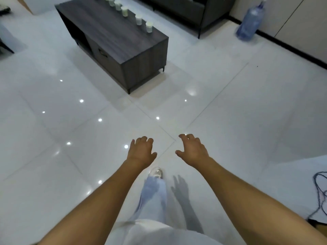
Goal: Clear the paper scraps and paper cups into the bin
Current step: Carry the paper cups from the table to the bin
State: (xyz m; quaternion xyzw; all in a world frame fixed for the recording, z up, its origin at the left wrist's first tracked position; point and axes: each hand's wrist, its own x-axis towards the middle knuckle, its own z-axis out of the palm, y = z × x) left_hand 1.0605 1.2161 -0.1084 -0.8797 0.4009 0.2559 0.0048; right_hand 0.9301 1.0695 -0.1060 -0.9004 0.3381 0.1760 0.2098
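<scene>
1. The left hand (141,150) is hanging low over the tiled floor (53,156), palm down, fingers loosely curled and holding nothing.
2. The dark wooden counter (113,38) is standing well ahead, up and left of centre, with a row of paper cups (138,19) lining its far edge; at least six are showing, upright, some just beside each other and others spaced out. They are blurred, so I cannot tell whether anything is inside them.
3. The right hand (192,149) is reaching out level with the left, fingers spread and slightly bent, also carrying nothing. A trouser leg and a shoe (156,172) are showing between the two forearms.
4. A large blue water bottle (250,22) is standing against the far wall on the right, well apart from the counter.
5. No bin and no paper scraps are appearing anywhere in view.
6. Judging by this, the person is probably approaching the counter with nothing collected in either hand. The next move is likely calling for closing that gap, gripping the nearest cups lightly enough not to crush them, and then locating the bin.
</scene>
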